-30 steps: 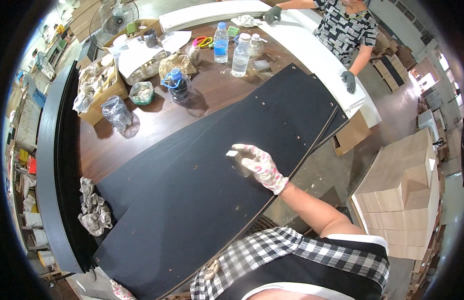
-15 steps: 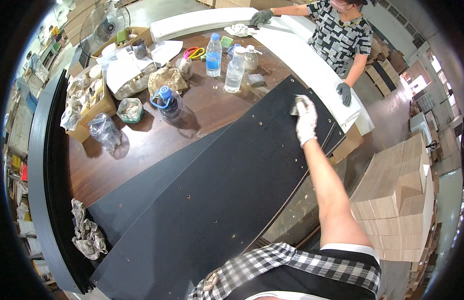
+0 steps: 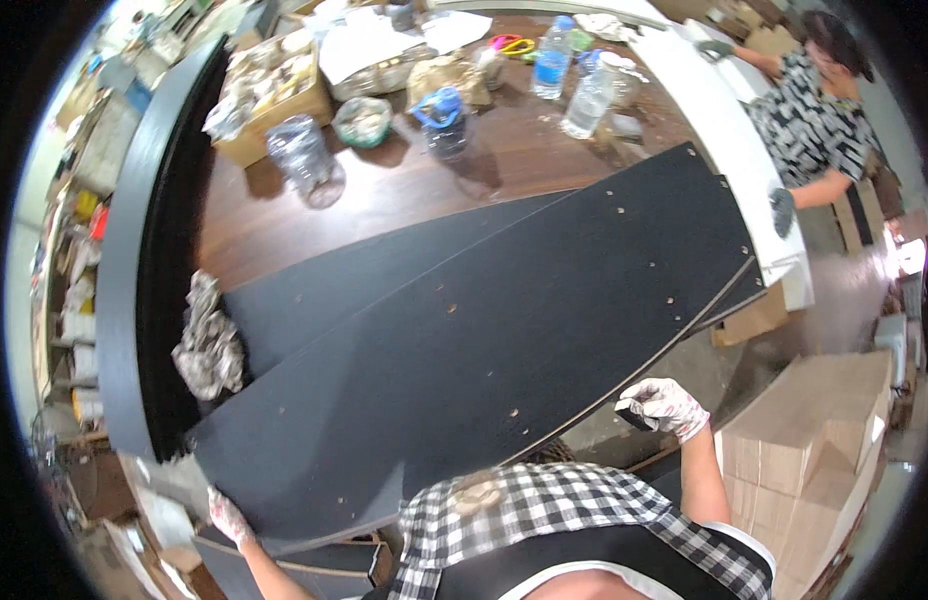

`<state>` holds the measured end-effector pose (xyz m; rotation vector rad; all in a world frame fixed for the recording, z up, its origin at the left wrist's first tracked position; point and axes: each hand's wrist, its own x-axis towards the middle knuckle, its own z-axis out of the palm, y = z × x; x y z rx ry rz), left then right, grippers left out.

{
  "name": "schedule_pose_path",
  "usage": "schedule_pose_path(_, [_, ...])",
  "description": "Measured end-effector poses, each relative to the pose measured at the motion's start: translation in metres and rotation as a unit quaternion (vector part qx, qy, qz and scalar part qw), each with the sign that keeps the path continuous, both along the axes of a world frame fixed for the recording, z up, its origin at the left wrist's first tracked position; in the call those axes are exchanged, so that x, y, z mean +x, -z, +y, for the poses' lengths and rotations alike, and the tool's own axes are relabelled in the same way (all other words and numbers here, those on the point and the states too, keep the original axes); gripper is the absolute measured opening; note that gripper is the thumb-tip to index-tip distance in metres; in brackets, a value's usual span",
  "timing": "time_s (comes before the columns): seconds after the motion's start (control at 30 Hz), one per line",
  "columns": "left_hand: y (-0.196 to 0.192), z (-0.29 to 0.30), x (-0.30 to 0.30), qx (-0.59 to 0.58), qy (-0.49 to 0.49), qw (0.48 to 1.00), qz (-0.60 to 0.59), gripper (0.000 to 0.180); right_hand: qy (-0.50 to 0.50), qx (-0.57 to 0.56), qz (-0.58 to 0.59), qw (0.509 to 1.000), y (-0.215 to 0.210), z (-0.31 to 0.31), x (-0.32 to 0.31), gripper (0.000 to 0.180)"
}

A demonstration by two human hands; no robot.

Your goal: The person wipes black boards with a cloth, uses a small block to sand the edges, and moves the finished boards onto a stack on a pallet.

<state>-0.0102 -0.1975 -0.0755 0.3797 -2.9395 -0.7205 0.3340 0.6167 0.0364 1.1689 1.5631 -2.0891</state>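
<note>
The brown wooden worktop (image 3: 404, 200) fills the upper half of the view, and most of it is covered by a long black panel (image 3: 504, 360) with small drilled holes, lying slantwise from lower left to upper right. It rests on a second black panel (image 3: 314, 290), whose edge shows along its upper side and again at its far right end. A curved black board (image 3: 134, 260) stands on edge along the worktop's left side. At lower right are stacked cardboard boxes (image 3: 814, 440). At the far right a second person in a patterned shirt (image 3: 814, 110) leans on a white board (image 3: 724, 130).

A crumpled grey rag (image 3: 209, 345) lies on the lower panel near its left end. Behind the panels stand a clear plastic jar (image 3: 302, 155), a jug with a blue handle (image 3: 442, 118) and two water bottles (image 3: 574, 75).

The right hand (image 3: 664, 405), in a patterned glove, is off the near edge of the top panel, its fingers closed around a small dark object (image 3: 636, 412). The left hand (image 3: 227, 517), gloved too, grips the near left corner of the top panel.
</note>
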Motion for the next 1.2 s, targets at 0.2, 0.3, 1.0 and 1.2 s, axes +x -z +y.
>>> schedule_pose_path(0.2, [-0.015,0.036,-0.003,-0.029,-0.006,0.996,0.087,0.048,0.103,-0.133,0.245,0.955,0.035,-0.023,-0.016,0.049])
schedule_pose_path(0.3, [-0.021,0.048,0.007,-0.079,0.017,0.983,0.165,0.051,0.124,-0.039,0.244,0.961,0.047,-0.022,-0.002,0.044])
schedule_pose_path(1.0, [-0.078,-0.087,0.073,0.338,-0.273,0.862,0.261,0.046,-0.128,0.071,0.391,0.909,-0.066,-0.150,-0.303,0.052])
schedule_pose_path(1.2, [-0.073,-0.141,0.138,0.356,-0.388,0.815,0.242,0.053,-0.236,-0.029,0.402,0.884,-0.087,-0.291,-0.455,0.034])
